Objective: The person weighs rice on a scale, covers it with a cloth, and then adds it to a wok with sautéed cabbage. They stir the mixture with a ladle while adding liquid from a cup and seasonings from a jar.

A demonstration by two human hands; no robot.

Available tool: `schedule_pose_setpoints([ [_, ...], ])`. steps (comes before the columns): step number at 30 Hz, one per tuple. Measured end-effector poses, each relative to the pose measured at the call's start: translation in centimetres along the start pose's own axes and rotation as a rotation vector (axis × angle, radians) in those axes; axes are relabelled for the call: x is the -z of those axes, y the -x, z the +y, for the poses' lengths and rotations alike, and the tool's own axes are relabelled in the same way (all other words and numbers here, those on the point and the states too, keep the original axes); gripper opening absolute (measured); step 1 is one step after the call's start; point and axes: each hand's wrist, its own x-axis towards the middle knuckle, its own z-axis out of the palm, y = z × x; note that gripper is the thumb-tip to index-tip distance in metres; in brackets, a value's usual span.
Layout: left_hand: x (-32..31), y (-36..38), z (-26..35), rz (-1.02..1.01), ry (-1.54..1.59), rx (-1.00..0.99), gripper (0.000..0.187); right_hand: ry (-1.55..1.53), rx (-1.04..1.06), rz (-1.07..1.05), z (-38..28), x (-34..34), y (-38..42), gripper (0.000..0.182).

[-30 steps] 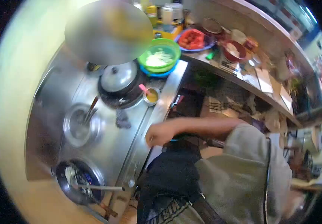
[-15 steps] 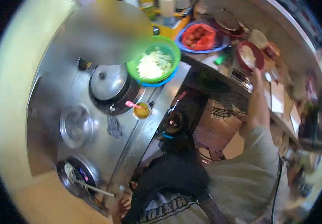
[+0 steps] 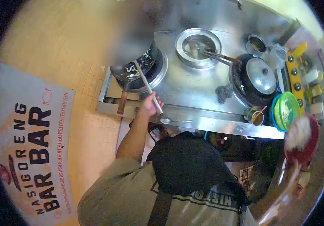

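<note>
My left hand (image 3: 152,104) is closed around the pale shaft of a long-handled cooking utensil (image 3: 143,77). Its far end lies in a dark wok (image 3: 151,56) holding white bits of food; a blurred patch hides part of both. The wok's wooden handle (image 3: 122,101) points toward me. On the far right, my right hand (image 3: 292,167), smeared by motion, grips a red bowl (image 3: 311,148) from its near side. White food resembling rice (image 3: 298,132) fills the bowl. Beside it is a green basin (image 3: 291,101) with pale chopped food, set in a blue one.
A lidded pan (image 3: 261,77) stands at the right of the steel counter (image 3: 195,84). Behind are a metal basin (image 3: 179,45) with tongs and a small pot (image 3: 256,45). A cup (image 3: 254,116) with a pink spoon sits near the front edge. A printed banner (image 3: 30,150) hangs left.
The view has swung toward the stove. My right hand has carried the red bowl from the side counter to beside the green basin. My left hand now grips the utensil's shaft.
</note>
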Motion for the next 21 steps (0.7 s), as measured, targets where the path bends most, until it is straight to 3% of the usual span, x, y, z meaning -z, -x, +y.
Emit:
schedule_pose_setpoints([
  [3,2.4,-1.1,3.0,-0.025,-0.082,-0.131,0.020,0.083,0.138,-0.200,-1.8,-30.3,3.3,0.041],
  [4,3.3,0.3,5.6,-0.054,-0.066,-0.112,0.019,0.193,0.184,-0.272,-0.3,-37.0,3.5,0.033],
  [6,6.9,2.4,9.8,-0.132,-0.131,-0.089,0.019,0.181,0.097,-0.415,1.2,-50.2,4.4,0.050],
  [7,8.5,3.9,11.8,-0.144,-0.212,-0.084,0.018,0.261,0.363,-0.471,2.8,-56.3,4.3,0.057],
  [10,12.0,8.9,16.3,-0.134,-0.400,-0.070,0.018,0.472,0.776,-0.513,5.3,-72.5,6.7,0.073],
  [12,14.1,10.6,18.4,-0.081,-0.477,-0.079,0.019,0.572,0.984,-0.554,5.8,-79.8,9.2,0.076],
  [14,15.5,11.3,19.5,-0.105,-0.557,-0.098,0.020,0.920,0.885,-0.571,7.8,-84.7,10.8,0.085],
  [17,17.9,10.9,19.7,-0.176,-0.552,-0.091,0.024,1.299,0.946,-0.612,8.9,-89.8,11.2,0.077],
  [21,18.0,11.1,18.7,-0.163,-0.497,-0.091,0.026,1.304,0.970,-0.611,10.9,-92.5,10.1,0.082],
])
